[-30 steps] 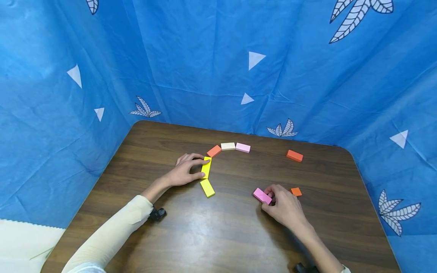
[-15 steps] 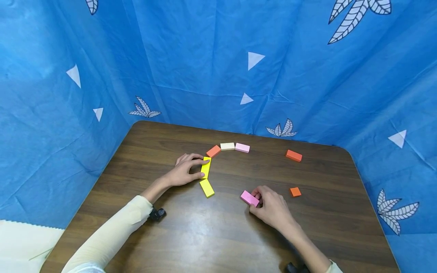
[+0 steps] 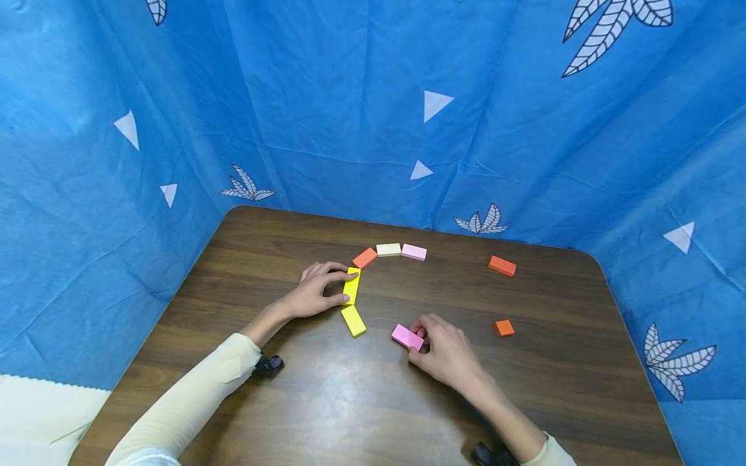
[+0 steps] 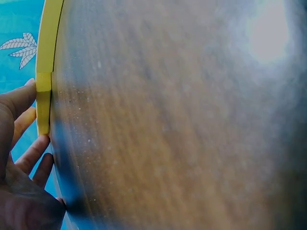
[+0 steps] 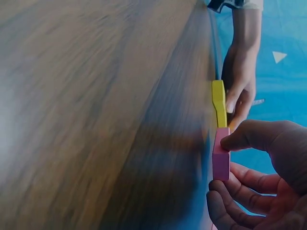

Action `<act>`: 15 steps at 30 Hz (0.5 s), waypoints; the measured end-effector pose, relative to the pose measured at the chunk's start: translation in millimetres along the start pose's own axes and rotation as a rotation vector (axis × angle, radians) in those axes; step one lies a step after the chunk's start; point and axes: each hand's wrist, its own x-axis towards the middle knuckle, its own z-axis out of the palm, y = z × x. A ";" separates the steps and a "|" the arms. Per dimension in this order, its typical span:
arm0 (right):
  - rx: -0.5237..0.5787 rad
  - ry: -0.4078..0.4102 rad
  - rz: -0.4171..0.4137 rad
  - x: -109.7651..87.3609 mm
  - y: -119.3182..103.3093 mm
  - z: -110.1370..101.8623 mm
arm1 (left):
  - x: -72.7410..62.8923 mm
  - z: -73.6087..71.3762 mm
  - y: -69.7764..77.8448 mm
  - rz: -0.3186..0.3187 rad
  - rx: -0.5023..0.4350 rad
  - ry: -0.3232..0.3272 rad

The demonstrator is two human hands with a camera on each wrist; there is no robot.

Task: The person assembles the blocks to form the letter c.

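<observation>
My right hand (image 3: 438,348) pinches a pink block (image 3: 406,337) just above the wooden table (image 3: 373,395), right of a lower yellow block (image 3: 353,320). In the right wrist view the pink block (image 5: 220,155) sits between thumb and fingers (image 5: 249,136). My left hand (image 3: 317,292) rests beside an upper yellow block (image 3: 351,285), fingers touching its left side. In the left wrist view the fingers (image 4: 21,98) press against the yellow block (image 4: 44,100). The yellow blocks continue an arc with an orange block (image 3: 364,257), a cream block (image 3: 388,249) and a light pink block (image 3: 414,252).
Two loose orange blocks lie on the right side: a longer one (image 3: 502,265) toward the back and a small one (image 3: 504,327) nearer. Blue patterned cloth (image 3: 373,110) walls the table on three sides. Black wrist mounts (image 3: 268,366) show at both forearms.
My right hand has carried the pink block leftward across the table, away from the small orange block and toward the lower yellow block. The left hand stays on the upper yellow block.
</observation>
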 end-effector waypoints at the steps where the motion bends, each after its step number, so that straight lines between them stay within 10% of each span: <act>1: 0.002 0.000 -0.010 0.4 -1.8 1.1 | 0.0 0.3 0.0 0.000 0.000 -0.001; 15: 0.018 -0.047 -0.092 7.6 -26.1 16.8 | 0.8 -1.2 0.0 -0.001 -0.009 0.003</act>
